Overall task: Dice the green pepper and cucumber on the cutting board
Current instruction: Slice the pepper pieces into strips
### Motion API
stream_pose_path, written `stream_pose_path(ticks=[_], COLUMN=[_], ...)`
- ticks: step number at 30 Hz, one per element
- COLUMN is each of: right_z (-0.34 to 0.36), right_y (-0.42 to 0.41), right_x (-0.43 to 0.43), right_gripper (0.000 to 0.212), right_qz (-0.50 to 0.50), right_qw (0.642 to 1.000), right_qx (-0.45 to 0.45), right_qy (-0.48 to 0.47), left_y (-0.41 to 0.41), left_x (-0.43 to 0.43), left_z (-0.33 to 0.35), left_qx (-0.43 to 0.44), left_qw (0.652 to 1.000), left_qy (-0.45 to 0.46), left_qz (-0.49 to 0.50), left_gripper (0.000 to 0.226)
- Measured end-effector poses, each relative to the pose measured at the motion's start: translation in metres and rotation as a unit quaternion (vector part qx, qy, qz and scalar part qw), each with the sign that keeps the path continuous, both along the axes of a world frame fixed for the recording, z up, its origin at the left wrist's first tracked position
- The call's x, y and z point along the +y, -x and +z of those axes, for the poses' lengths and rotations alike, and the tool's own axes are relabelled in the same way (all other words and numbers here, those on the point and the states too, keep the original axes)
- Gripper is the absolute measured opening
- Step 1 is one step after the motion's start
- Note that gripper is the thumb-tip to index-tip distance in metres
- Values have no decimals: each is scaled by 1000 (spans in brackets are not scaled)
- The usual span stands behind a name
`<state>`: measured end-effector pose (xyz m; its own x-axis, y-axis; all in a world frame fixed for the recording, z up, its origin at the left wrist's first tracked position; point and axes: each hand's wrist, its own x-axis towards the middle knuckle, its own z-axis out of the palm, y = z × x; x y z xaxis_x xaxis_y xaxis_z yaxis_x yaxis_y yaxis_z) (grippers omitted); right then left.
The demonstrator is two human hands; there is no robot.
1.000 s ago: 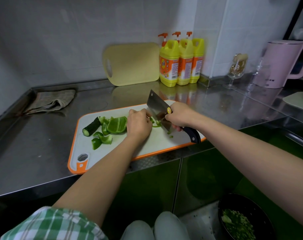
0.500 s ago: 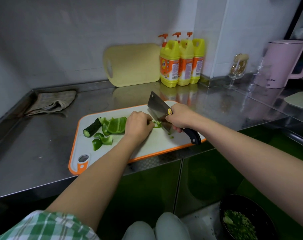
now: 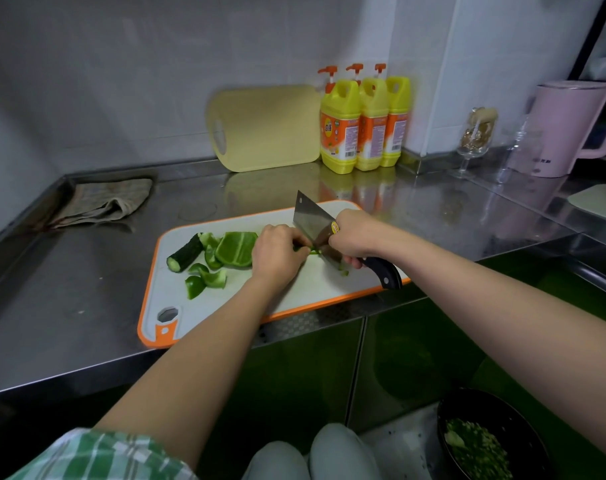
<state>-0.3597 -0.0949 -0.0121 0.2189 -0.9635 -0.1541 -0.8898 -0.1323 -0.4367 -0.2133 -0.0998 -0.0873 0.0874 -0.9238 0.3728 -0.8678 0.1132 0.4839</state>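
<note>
Green pepper strip [image 3: 311,250] | left hand [image 3: 279,252] pinches it, seemingly | right hand [image 3: 355,237] grips cleaver [image 3: 310,220] | cucumber [image 3: 185,253] left, bottles [image 3: 364,123] behind

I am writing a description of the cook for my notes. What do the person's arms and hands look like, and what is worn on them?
The left hand and the right hand are bare: no gloves, and no ring or watch shows. Both forearms are bare too. A green-and-white checked sleeve covers the upper left arm; no right sleeve is in view.
</note>
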Motion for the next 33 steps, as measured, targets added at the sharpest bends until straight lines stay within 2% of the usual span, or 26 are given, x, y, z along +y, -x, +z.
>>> stream_pose_path(ticks=[4, 11, 14, 18, 23, 29, 33], right_z=[-5, -17, -7, -1, -11, -18, -12], right_y=[-13, -8, -7, -10, -19, -12, -5], right_x=[-1, -11, -9, -1, -1, -10, -5], right_gripper=[20, 17, 14, 25, 7, 18, 29], right_qz=[0, -30, -14, 6, 9, -23, -17], right_qw=[999, 997, 998, 1000, 998, 998, 998], right_qx=[42, -5, 8, 21, 51, -11, -33], right_qy=[3, 74, 61, 21, 31, 52, 47], left_y=[0, -1, -1, -1, 0, -4, -7], left_x=[0, 1, 2, 3, 3, 5, 5], left_z=[-1, -1, -1, 0, 0, 3, 5], left_qx=[3, 22, 22, 28, 27, 14, -64], left_qw=[1000, 1000, 1000, 999, 1000, 1000, 997], left_qy=[4, 3, 8, 16, 14, 10, 25], left_qz=[4, -8, -11, -2, -2, -12, 31], left_gripper=[10, 12, 12, 7, 9, 25, 31])
